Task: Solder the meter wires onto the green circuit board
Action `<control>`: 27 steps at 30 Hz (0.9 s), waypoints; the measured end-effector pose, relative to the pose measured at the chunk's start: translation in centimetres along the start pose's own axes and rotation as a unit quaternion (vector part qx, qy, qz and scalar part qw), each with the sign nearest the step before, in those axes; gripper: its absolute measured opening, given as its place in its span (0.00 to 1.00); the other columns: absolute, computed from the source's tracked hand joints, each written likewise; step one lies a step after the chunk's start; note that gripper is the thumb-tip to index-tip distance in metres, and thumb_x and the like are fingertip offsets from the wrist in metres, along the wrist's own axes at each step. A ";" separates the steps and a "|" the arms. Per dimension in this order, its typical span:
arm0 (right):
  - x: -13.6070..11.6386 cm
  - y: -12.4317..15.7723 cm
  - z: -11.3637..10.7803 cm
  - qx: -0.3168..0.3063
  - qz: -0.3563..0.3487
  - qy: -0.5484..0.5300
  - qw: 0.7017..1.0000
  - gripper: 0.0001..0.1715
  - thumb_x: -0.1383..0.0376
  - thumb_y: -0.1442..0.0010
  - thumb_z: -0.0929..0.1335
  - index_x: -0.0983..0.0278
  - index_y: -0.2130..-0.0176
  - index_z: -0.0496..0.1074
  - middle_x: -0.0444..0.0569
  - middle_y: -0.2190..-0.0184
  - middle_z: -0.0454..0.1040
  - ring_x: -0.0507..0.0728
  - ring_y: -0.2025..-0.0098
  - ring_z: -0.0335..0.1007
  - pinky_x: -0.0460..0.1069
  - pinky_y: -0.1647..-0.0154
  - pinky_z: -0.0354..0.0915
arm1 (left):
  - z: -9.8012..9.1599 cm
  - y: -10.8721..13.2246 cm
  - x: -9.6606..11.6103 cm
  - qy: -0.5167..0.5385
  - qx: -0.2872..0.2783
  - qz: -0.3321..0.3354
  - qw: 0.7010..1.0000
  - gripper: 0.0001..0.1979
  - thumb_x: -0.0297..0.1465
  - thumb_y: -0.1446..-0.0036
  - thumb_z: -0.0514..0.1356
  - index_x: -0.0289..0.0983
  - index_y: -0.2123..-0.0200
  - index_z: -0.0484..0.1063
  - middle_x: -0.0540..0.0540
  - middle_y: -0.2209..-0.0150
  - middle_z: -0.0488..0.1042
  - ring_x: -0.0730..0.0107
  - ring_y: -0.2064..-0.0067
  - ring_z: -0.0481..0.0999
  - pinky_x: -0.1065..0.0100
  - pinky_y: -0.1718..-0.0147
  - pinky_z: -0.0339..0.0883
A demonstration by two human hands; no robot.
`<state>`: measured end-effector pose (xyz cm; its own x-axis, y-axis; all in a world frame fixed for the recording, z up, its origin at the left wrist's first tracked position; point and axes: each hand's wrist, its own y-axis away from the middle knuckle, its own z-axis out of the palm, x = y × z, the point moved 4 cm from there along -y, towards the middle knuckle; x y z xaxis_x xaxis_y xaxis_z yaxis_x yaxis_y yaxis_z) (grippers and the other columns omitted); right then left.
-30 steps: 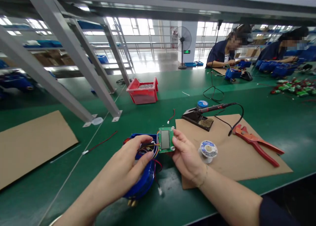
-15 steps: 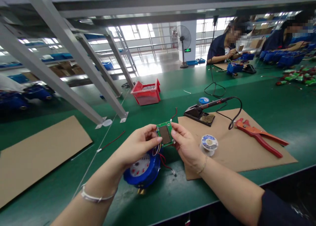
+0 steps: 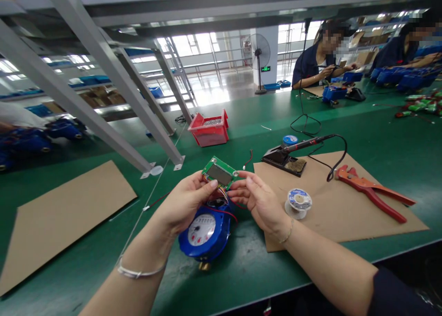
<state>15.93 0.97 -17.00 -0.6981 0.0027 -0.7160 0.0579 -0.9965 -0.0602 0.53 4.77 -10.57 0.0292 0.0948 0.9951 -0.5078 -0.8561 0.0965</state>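
Note:
My left hand (image 3: 188, 197) pinches a green circuit board (image 3: 214, 161) with a grey display by its left edge, thumb on the front. My right hand (image 3: 260, 201) is at the board's right corner, fingers apart and an index fingertip at the edge; whether it touches cannot be made out. Thin coloured wires (image 3: 223, 194) run from the board down to a blue water meter (image 3: 203, 244) with a white dial, which lies on the green table below my hands. A red wire loops over the meter's upper side.
On a cardboard sheet (image 3: 324, 224) at right are a solder spool (image 3: 299, 203), red-orange cutters (image 3: 371, 192) and a soldering iron (image 3: 311, 142) in its stand. A red bin (image 3: 209, 134) stands behind. Another cardboard sheet (image 3: 69, 219) and metal posts (image 3: 138, 109) are at left. Co-workers sit far right.
The circuit board has turned from upright to slantwise and risen slightly. My right hand has loosened its grip on the board's right side, its fingers spreading.

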 end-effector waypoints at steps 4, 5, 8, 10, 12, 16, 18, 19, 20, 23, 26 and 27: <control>0.7 0.7 0.4 -0.023 0.006 0.054 0.998 0.28 0.52 0.45 0.76 0.62 0.51 0.70 0.45 0.63 0.77 0.51 0.62 0.73 0.49 0.57 0.67 | 0.4 0.4 0.2 -0.001 -0.015 0.007 1.000 0.15 0.36 0.35 0.64 0.33 0.50 0.71 0.44 0.55 0.75 0.67 0.58 0.77 0.62 0.58 0.78; 0.7 0.8 0.4 -0.025 0.005 0.069 0.997 0.28 0.54 0.47 0.77 0.62 0.51 0.70 0.44 0.65 0.76 0.50 0.63 0.71 0.48 0.58 0.66 | 0.4 0.5 0.2 0.000 -0.016 0.008 1.000 0.15 0.36 0.34 0.63 0.33 0.51 0.71 0.44 0.55 0.75 0.67 0.58 0.77 0.62 0.59 0.77; 0.6 1.3 0.5 -0.023 0.001 0.105 0.994 0.27 0.59 0.47 0.78 0.61 0.51 0.70 0.39 0.71 0.73 0.48 0.68 0.67 0.46 0.64 0.63 | 0.6 0.8 0.2 0.001 -0.013 0.008 1.000 0.14 0.37 0.34 0.63 0.33 0.52 0.71 0.45 0.57 0.74 0.69 0.60 0.76 0.64 0.61 0.77; 0.3 1.6 0.5 -0.017 0.003 0.119 0.993 0.29 0.61 0.47 0.77 0.60 0.49 0.68 0.38 0.71 0.71 0.47 0.71 0.65 0.45 0.67 0.63 | 0.6 0.9 0.0 0.002 -0.007 0.008 1.000 0.14 0.37 0.34 0.63 0.33 0.52 0.71 0.45 0.57 0.74 0.69 0.60 0.76 0.64 0.61 0.77; 0.0 2.0 0.5 -0.011 0.010 0.124 0.992 0.33 0.62 0.49 0.78 0.58 0.47 0.66 0.37 0.68 0.70 0.46 0.74 0.65 0.45 0.71 0.65 | 0.7 1.0 -0.2 0.002 0.001 0.006 1.000 0.14 0.38 0.34 0.63 0.33 0.52 0.71 0.45 0.58 0.74 0.69 0.60 0.76 0.64 0.61 0.77; -0.2 2.8 1.1 -0.022 0.045 0.116 0.992 0.40 0.57 0.51 0.79 0.57 0.45 0.60 0.34 0.70 0.68 0.49 0.76 0.69 0.46 0.76 0.69 | 0.7 1.0 -0.4 0.000 0.011 0.005 1.000 0.14 0.38 0.33 0.62 0.33 0.53 0.71 0.46 0.60 0.74 0.70 0.62 0.76 0.65 0.63 0.76; -0.1 3.2 1.2 -0.035 0.069 0.114 0.990 0.43 0.55 0.51 0.79 0.57 0.44 0.57 0.33 0.72 0.68 0.50 0.77 0.71 0.46 0.76 0.69 | 0.6 1.0 -0.3 -0.002 0.013 0.008 1.000 0.14 0.39 0.33 0.62 0.33 0.54 0.71 0.47 0.61 0.74 0.72 0.64 0.75 0.67 0.64 0.76; -0.1 3.4 1.3 -0.043 0.080 0.116 0.989 0.44 0.55 0.51 0.79 0.57 0.43 0.57 0.33 0.72 0.68 0.51 0.77 0.72 0.46 0.75 0.69 | 0.6 0.9 -0.2 -0.004 0.013 0.009 1.000 0.14 0.39 0.33 0.62 0.33 0.54 0.71 0.48 0.62 0.73 0.72 0.66 0.74 0.67 0.65 0.75; 0.0 3.5 1.2 -0.047 0.082 0.122 0.988 0.44 0.56 0.50 0.79 0.58 0.43 0.57 0.34 0.72 0.69 0.50 0.76 0.72 0.46 0.74 0.69 | 0.6 0.9 -0.2 -0.006 0.012 0.009 1.000 0.14 0.39 0.33 0.61 0.33 0.55 0.71 0.48 0.63 0.73 0.73 0.67 0.74 0.68 0.67 0.74; -0.3 3.3 0.8 -0.038 0.047 0.144 0.988 0.40 0.57 0.49 0.79 0.60 0.44 0.61 0.38 0.71 0.72 0.49 0.71 0.70 0.45 0.69 0.66 | 0.7 1.0 -0.1 -0.019 0.006 0.005 1.000 0.14 0.40 0.32 0.61 0.33 0.56 0.71 0.50 0.66 0.72 0.76 0.71 0.70 0.72 0.71 0.71; -0.7 2.9 0.3 -0.009 0.006 0.132 0.991 0.34 0.55 0.46 0.77 0.60 0.46 0.64 0.42 0.65 0.73 0.49 0.65 0.70 0.46 0.63 0.68 | 1.0 1.0 0.0 -0.036 -0.012 -0.004 0.999 0.14 0.39 0.32 0.61 0.33 0.58 0.70 0.52 0.68 0.70 0.79 0.73 0.67 0.75 0.75 0.67; -0.8 2.8 0.3 -0.006 0.002 0.122 0.993 0.33 0.54 0.45 0.77 0.60 0.46 0.64 0.43 0.63 0.73 0.50 0.63 0.70 0.46 0.62 0.69 | 1.1 1.0 0.0 -0.042 -0.021 -0.007 0.999 0.13 0.39 0.33 0.61 0.33 0.58 0.70 0.52 0.69 0.69 0.79 0.74 0.66 0.75 0.76 0.66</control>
<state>16.42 -1.87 -16.37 -0.5042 0.0200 -0.8634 0.0700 -0.9955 -0.0639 0.98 3.33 -10.48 0.1087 0.0622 0.9921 -0.5420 -0.8329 0.1116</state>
